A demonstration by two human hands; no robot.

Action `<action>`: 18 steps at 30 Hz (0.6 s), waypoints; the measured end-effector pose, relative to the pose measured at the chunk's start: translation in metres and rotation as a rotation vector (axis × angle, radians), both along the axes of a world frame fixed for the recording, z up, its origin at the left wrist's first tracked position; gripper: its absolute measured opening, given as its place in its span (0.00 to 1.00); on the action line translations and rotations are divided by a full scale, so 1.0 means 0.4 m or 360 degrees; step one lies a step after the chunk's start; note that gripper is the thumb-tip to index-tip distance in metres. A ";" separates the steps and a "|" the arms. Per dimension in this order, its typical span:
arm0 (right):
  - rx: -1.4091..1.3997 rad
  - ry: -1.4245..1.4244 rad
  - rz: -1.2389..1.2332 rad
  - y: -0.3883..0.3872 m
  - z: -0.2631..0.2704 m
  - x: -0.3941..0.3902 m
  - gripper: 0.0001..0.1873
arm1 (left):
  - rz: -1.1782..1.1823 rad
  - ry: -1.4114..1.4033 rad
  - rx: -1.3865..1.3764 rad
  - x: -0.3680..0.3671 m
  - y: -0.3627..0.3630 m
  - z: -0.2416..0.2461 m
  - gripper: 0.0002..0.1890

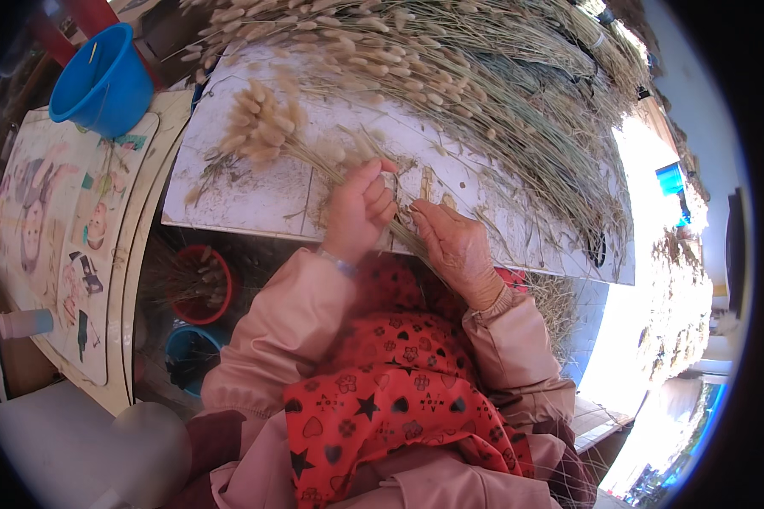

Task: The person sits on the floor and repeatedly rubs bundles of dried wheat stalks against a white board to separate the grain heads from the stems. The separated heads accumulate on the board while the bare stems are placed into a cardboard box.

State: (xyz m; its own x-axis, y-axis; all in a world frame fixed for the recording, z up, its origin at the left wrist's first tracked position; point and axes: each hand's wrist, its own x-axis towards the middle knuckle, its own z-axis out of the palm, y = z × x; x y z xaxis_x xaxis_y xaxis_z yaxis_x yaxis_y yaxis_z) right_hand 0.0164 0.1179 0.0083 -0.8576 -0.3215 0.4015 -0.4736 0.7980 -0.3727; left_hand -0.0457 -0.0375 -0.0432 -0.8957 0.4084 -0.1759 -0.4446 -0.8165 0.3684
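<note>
My left hand (pixel 363 207) is closed around the stems of a small bunch of dried bunny-tail grass (pixel 264 127). The fluffy tan heads point to the upper left, over the white table (pixel 242 203). Lower down the same stems, at the table's near edge, my right hand (pixel 449 245) pinches them between thumb and fingers. The stem ends pass beneath the right hand towards my lap. A large heap of loose bunny-tail grass (pixel 414 76) lies across the back and right of the table, its heads towards the left.
A blue bucket (pixel 105 83) stands on a picture-covered table (pixel 51 210) at the left. Below are a red bucket (pixel 229 286) with grass heads and a blue bucket (pixel 194 331) with dark contents. Tied grass bundles (pixel 611 51) lie at the upper right. A red patterned apron (pixel 414 394) covers my lap.
</note>
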 end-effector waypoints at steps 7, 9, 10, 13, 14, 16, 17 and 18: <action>0.0090 -0.0142 -0.0133 0.029 0.005 0.010 0.15 | -0.0020 -0.0014 0.0040 -0.002 0.000 -0.001 0.10; 0.0171 -0.0165 -0.0119 0.036 0.007 0.012 0.15 | -0.0025 0.0003 0.0037 -0.002 0.000 0.002 0.10; 0.0211 -0.0175 -0.0116 0.040 0.008 0.011 0.15 | -0.0030 0.0013 0.0035 -0.003 0.001 0.003 0.10; 0.0234 -0.0155 -0.0123 0.048 0.007 0.005 0.15 | -0.0031 0.0025 -0.0026 -0.002 0.002 0.006 0.10; 0.0265 -0.0170 -0.0142 0.049 0.007 0.003 0.14 | -0.0024 0.0034 -0.0063 0.000 0.004 0.007 0.09; 0.0328 -0.0197 -0.0174 0.046 0.007 0.003 0.14 | -0.0001 0.0070 -0.0136 0.001 0.009 0.007 0.08; 0.0335 -0.0185 -0.0153 0.044 0.009 0.003 0.13 | -0.0005 0.0088 -0.0129 0.001 0.009 0.006 0.08; 0.0344 -0.0174 -0.0131 0.041 0.012 0.004 0.12 | -0.0007 0.0130 -0.0106 0.002 0.009 0.005 0.08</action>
